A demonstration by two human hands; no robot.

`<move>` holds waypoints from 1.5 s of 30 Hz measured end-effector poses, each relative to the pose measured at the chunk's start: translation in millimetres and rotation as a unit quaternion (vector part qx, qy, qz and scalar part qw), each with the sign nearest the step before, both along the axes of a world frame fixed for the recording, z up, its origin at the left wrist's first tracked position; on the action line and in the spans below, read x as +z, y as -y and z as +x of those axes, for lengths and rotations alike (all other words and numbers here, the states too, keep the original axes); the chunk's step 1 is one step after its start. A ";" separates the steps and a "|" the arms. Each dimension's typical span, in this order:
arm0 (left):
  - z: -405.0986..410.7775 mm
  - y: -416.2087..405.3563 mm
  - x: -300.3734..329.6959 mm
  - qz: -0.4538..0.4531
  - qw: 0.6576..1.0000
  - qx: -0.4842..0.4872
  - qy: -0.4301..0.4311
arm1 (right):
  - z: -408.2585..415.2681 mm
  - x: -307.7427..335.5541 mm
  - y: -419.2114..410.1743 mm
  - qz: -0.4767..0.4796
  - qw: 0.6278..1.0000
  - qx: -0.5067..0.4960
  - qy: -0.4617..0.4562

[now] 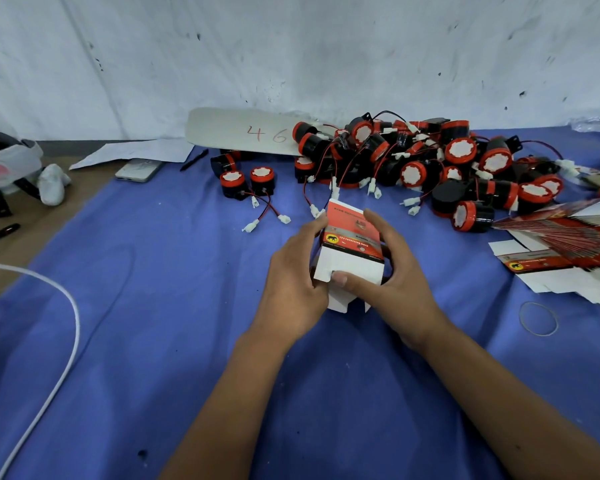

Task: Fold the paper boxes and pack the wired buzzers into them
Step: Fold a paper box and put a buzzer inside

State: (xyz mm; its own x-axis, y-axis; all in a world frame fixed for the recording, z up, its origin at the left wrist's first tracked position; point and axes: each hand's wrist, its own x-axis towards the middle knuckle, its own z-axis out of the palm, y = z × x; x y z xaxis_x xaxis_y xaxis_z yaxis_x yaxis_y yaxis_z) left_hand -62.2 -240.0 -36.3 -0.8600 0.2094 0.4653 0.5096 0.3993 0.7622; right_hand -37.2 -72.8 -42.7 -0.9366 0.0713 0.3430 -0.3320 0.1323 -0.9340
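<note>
A red-and-white paper box is held above the blue cloth at the centre, its white end flaps open toward me. My left hand grips its left side. My right hand grips the right side, with the thumb pressing on a white flap. A big heap of black-and-red wired buzzers lies behind the box. Two more buzzers stand apart to the left, their wires and white plugs trailing forward. A fanned stack of flat unfolded boxes lies at the right.
A white board marked "46" leans at the back wall. A phone, a pen and paper sit at the back left, beside a white helmet. A white cable curves at left. A rubber band lies at right.
</note>
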 end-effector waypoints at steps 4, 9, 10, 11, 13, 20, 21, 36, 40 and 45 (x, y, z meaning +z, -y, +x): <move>0.3 0.8 0.2 0.018 1.000 -0.007 -0.007 | -0.4 -0.2 2.0 0.040 0.999 -0.024 0.000; -2.2 4.6 0.6 0.011 0.999 0.009 -0.029 | -0.4 -0.5 1.1 0.076 0.997 -0.018 0.001; -3.1 5.7 0.3 0.007 0.999 0.016 -0.033 | -0.5 -0.6 0.3 0.078 0.997 -0.010 0.002; -3.7 6.7 -0.2 0.004 0.999 0.024 -0.038 | -0.3 -0.5 -0.2 0.081 0.997 -0.001 0.005; -4.6 7.7 -1.0 0.004 0.998 0.045 -0.047 | 0.4 -0.1 -0.6 0.101 0.994 0.031 0.011; -11.4 10.9 -3.4 0.036 0.996 0.042 -0.075 | -0.9 -1.0 -0.4 0.071 0.995 0.066 -0.001; -11.3 10.7 -3.0 0.028 0.996 0.047 -0.068 | -1.4 -0.2 -0.7 0.048 0.996 0.073 0.002; -0.9 5.0 2.3 0.169 0.974 -0.092 0.118 | -5.1 -5.1 3.3 0.158 0.986 0.014 -0.054; -7.0 4.6 -2.5 0.160 0.984 -0.022 0.070 | -5.2 -4.5 1.0 0.111 0.992 0.024 -0.049; -14.5 14.9 -6.0 0.188 0.978 0.056 0.078 | -4.5 -2.9 -3.7 -0.014 0.996 0.088 -0.024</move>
